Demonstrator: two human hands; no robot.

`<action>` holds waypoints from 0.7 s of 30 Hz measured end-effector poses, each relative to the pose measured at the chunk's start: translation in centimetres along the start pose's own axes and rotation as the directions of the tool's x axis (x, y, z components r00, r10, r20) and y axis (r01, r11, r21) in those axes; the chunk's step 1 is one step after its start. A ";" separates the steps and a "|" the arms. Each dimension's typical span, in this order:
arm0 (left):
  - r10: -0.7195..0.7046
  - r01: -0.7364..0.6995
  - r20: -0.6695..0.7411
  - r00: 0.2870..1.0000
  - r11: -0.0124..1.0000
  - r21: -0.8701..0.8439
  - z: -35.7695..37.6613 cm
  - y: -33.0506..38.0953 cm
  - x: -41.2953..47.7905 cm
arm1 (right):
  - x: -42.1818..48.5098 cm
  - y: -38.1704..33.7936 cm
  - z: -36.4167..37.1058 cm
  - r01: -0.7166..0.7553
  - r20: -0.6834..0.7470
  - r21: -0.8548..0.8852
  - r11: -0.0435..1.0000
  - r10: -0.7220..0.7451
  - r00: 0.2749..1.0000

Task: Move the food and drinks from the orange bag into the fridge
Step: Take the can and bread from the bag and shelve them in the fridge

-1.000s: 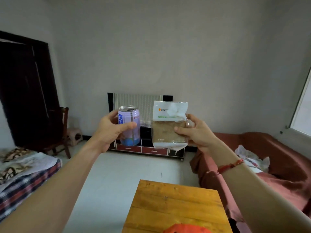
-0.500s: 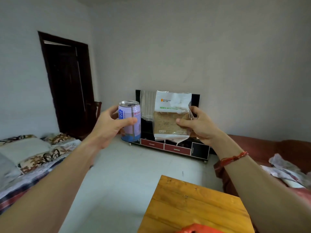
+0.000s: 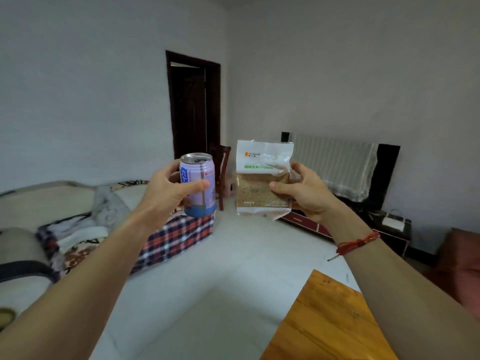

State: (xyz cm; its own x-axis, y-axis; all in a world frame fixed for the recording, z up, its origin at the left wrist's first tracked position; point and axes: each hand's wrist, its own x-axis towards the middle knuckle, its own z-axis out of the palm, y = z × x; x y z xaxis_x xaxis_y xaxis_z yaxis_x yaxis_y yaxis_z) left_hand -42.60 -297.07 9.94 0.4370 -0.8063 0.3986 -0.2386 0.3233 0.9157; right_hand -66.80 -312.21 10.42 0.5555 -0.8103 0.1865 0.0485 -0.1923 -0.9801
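While aloft: can (image 3: 198, 188) in left hand (image 3: 166, 194), bread packet (image 3: 262, 183) in right hand (image 3: 304, 193).

The can (image 3: 198, 185) is smooth metal with a bare silvery top and a glossy lilac print. The bread packet (image 3: 262, 178) is shiny, crinkled plastic film, clear over the brown slices. The desk (image 3: 324, 320) is varnished orange wood; the bedspread (image 3: 176, 237) is checked cloth, the floor (image 3: 220, 268) smooth and pale.
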 end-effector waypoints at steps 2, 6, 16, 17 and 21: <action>-0.014 0.014 -0.068 0.998 1.000 0.011 -3.1 0.0 -1.6 | 0.9 0.5 3.4 -0.008 0.056 -0.009 1.000 0.009 0.998; -0.049 0.063 -0.196 0.979 0.996 0.066 -9.2 0.1 -5.4 | 2.1 1.2 10.2 0.001 0.182 -0.005 1.000 0.000 0.983; -0.021 0.159 -0.554 0.832 0.966 0.203 -20.6 3.5 -15.5 | 3.6 1.1 27.4 -0.013 0.537 0.125 0.992 -0.057 0.842; -0.010 0.166 -0.591 0.807 0.963 0.210 -21.2 4.0 -16.4 | 3.7 1.1 28.9 -0.015 0.577 0.130 0.991 -0.063 0.815; 0.025 0.210 -0.702 0.712 0.946 0.247 -22.5 5.8 -20.1 | 3.4 0.4 34.1 -0.005 0.718 0.149 0.989 -0.105 0.688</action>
State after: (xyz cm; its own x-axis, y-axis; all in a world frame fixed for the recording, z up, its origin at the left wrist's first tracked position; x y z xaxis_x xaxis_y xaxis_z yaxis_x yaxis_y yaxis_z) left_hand -33.28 -267.85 8.34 0.9137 -0.2188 0.3425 -0.3479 0.0145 0.9374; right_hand -36.62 -296.18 8.33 0.9733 -0.1395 0.1822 0.1687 -0.1034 -0.9802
